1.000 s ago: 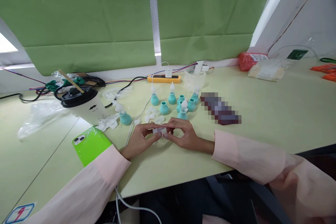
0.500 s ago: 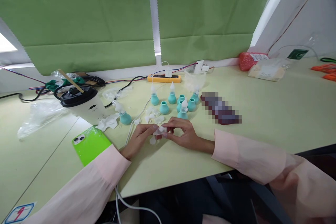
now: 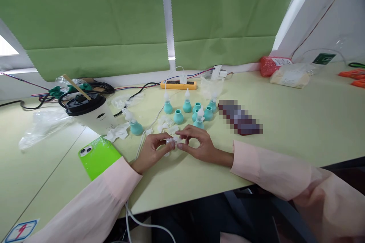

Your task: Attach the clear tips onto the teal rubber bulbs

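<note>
Since 0.5 s ago, the L hand (image 3: pixel 154 151) has brought its thumb down across the clear piece (image 3: pixel 177 140), which it pinches over the table (image 3: pixel 176 182), and the R hand (image 3: pixel 201 143) has raised its index slightly, thumb near the piece's R end; if it touches, I cannot tell. Small clear pcs. (image 3: pixel 164 122) and teal bulbs (image 3: pixel 178 117) are just behind, w/ white cable (image 3: pixel 140 145) and green phone (image 3: pixel 99 157) on the L side. Fingers cover most of the piece, and pixel blocks hide most of a dark red object (image 3: pixel 247 132) at R.

Left sleeve (image 3: pixel 85 201), 8 o'clock: pale pink, loose | Right sleeve (image 3: pixel 285 174), 4 o'clock: matching, creased | Legwear (image 3: pixel 194 220), 6 o'clock: dark
</note>
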`<state>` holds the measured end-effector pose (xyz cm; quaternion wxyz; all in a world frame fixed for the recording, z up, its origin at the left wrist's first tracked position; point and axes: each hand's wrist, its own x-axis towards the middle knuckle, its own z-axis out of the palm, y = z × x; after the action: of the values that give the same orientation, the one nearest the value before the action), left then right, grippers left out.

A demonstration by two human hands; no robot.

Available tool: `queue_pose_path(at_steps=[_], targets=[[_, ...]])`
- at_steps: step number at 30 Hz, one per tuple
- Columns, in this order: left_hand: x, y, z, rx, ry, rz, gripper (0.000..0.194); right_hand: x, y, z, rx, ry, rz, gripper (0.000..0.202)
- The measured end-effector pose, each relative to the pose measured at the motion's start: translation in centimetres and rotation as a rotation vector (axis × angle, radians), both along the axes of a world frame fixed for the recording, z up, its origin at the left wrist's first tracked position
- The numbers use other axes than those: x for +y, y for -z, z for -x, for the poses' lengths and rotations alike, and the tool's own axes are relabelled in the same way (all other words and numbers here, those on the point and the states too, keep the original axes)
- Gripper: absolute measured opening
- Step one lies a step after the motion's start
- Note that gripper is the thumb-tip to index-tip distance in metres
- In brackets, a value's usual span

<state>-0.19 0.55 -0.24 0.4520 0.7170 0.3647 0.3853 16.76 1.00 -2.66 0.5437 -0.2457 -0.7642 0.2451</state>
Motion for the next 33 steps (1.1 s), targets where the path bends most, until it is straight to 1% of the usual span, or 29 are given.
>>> queue_pose_path(at_steps=[3, 7, 12, 17, 21, 27, 31, 33], targets=[[-0.01, -0.01, -0.05, 0.022, 0.007, -0.001, 0.020, 0.07, -0.12, 0.00, 0.001, 0.011, -0.031, 0.022], [-0.03, 0.22, -0.14, 0.026, 0.018, -0.038, 0.019, 0.08, -0.19, 0.06, 0.005, 0.017, -0.010, 0.020], [-0.13, 0.13, -0.19, 0.059, 0.017, -0.108, 0.018, -0.08, -0.08, 0.20, 0.006, -0.010, 0.028, 0.020], [-0.03, -0.17, -0.15, 0.102, -0.006, -0.152, 0.015, -0.25, -0.07, 0.17, -0.026, -0.027, 0.052, 0.030], [0.04, 0.05, -0.06, 0.143, -0.017, -0.207, 0.013, -0.15, -0.04, 0.12, -0.061, -0.013, 0.023, 0.027], [-0.07, 0.29, -0.04, 0.243, -0.083, -0.369, 0.009, 0.08, 0.14, 0.06, -0.047, 0.041, -0.080, 0.027], [-0.19, 0.25, -0.14, 0.275, -0.125, -0.534, 0.002, 0.04, -0.12, 0.05, -0.032, 0.067, -0.128, 0.025], [-0.21, 0.32, -0.17, 0.279, -0.143, -0.628, 0.004, -0.01, -0.28, 0.05, -0.026, 0.076, -0.138, 0.025]])
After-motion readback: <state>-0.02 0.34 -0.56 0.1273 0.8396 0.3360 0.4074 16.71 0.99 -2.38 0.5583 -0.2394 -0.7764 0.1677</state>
